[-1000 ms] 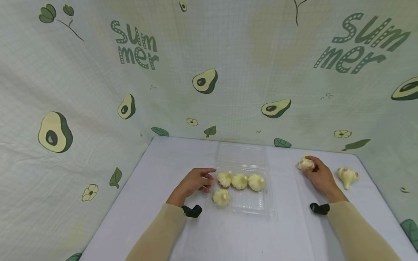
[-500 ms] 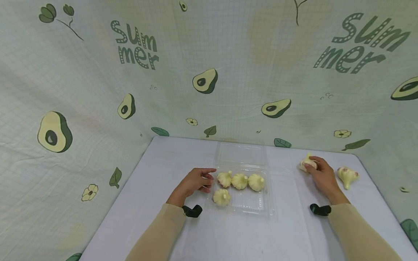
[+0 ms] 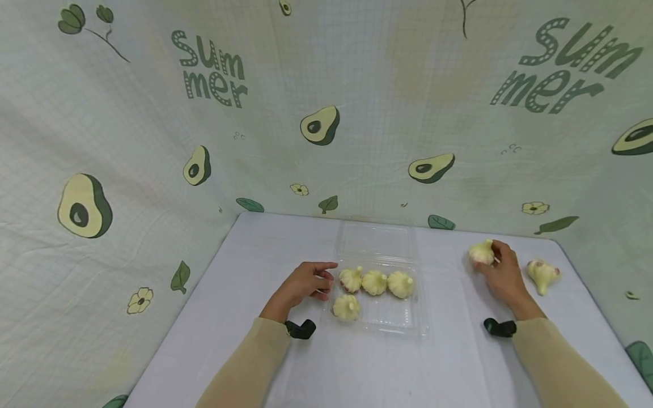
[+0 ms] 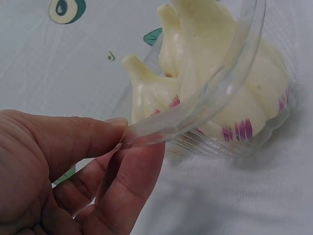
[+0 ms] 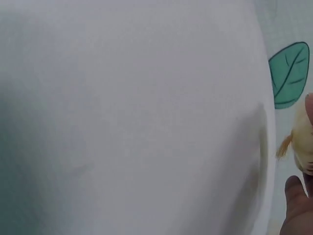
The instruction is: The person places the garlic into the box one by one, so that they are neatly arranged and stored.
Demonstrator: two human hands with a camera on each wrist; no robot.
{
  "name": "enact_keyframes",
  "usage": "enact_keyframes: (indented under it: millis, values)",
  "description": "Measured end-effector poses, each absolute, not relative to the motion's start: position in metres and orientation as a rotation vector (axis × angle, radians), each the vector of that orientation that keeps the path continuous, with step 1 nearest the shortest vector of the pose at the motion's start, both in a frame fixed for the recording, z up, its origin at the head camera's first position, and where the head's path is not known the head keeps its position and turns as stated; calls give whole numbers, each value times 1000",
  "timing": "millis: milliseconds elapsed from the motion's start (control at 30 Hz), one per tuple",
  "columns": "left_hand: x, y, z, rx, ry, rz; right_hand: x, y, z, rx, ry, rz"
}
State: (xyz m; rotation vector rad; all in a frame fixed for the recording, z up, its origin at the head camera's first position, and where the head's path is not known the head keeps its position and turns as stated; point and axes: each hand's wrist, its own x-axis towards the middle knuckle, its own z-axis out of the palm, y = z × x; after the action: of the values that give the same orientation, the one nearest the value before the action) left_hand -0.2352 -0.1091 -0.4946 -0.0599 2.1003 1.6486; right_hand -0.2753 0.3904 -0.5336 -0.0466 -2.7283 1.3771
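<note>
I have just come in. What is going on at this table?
A person's right hand holds a garlic bulb to the right of a clear plastic clamshell container, whose lid is open on the far side. The left hand pinches the container's left rim. Four bulbs sit inside: three in a row at the back, one at the front left. One more bulb lies on the white table, to the right of the right hand.

Garlic bulbs (image 3: pixel 374 283) cream, purple-streaked; backdrop (image 3: pixel 377 73) pale green, avocado-printed.
</note>
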Motion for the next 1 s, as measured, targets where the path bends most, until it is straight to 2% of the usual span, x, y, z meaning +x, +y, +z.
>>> enact_keyframes:
  millis: [367, 1000]
  values:
    - [-236, -107, -492, -68, 2086, 1650, -270, 394, -534, 57, -2860, 1328]
    - [-234, -109, -496, -55, 2096, 1652, -259, 384, -535, -149, -2816, 1268]
